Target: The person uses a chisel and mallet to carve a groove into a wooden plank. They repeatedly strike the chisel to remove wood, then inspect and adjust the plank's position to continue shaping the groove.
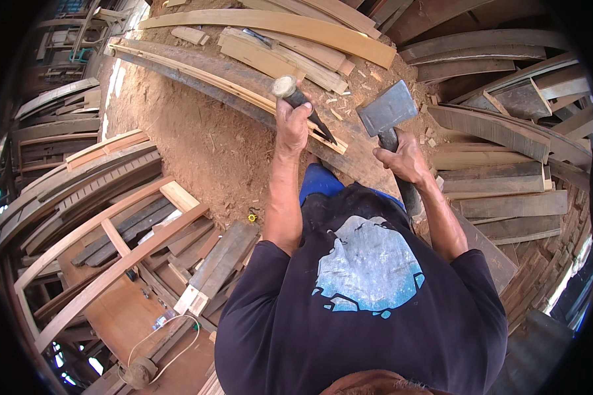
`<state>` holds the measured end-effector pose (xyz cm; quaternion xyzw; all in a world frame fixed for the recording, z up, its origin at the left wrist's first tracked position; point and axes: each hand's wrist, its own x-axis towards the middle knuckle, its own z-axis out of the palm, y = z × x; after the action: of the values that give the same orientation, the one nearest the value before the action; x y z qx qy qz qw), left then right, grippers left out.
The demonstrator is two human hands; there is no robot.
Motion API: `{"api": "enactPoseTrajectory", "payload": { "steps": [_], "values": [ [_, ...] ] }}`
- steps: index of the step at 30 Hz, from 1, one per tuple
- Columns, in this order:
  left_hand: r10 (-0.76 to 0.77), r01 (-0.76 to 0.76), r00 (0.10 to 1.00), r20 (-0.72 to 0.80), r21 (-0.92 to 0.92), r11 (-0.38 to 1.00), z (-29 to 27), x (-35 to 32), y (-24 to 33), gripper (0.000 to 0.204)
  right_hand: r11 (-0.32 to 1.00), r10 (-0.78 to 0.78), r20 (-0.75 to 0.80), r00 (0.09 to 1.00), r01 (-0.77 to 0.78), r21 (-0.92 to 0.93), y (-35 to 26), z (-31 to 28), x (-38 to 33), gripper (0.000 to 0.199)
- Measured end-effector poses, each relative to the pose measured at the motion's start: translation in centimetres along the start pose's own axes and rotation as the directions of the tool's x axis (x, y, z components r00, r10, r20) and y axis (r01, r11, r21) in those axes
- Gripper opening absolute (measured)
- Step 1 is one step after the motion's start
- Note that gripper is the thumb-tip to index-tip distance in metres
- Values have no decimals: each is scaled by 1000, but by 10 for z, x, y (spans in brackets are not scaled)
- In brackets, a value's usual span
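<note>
My left hand (292, 128) is closed around the dark handle of a chisel (319, 124), whose pale, battered butt end sticks up above the fist. The blade slants down to the right, its tip at the near end of a light wooden strip (244, 99). That strip lies along a long worn plank (362, 155). In my right hand (405, 157) is a hatchet (389, 108), gripped just below its broad grey metal head. The head is raised to the right of the chisel, apart from it, and the dark handle runs back beneath my forearm.
Several loose boards (270, 59) and wood chips lie on the far side of the plank. Stacks of curved timber (494, 128) crowd the right. At left are more stacked pieces and a wooden frame (112, 234). A small yellow item (252, 217) rests on the sawdust-covered ground (197, 145).
</note>
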<state>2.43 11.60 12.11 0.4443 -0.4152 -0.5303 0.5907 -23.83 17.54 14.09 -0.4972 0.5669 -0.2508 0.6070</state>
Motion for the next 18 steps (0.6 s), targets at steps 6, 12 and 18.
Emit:
{"api": "enactPoseTrajectory", "payload": {
  "steps": [6, 12, 18],
  "values": [
    [-50, 49, 999, 2, 172, 984, -3, -6, 0, 24, 997, -71, -20, 997, 70, -16, -3, 3, 9, 22],
    [131, -120, 991, -8, 340, 933, 0, 1, -25, 15, 992, -114, -24, 993, 115, 50, -29, 6, 3, 21],
    [297, -260, 955, 3, 495, 829, -7, 2, -25, 11, 994, -102, -53, 993, 103, 26, -33, 5, -2, 22]
  ]
}}
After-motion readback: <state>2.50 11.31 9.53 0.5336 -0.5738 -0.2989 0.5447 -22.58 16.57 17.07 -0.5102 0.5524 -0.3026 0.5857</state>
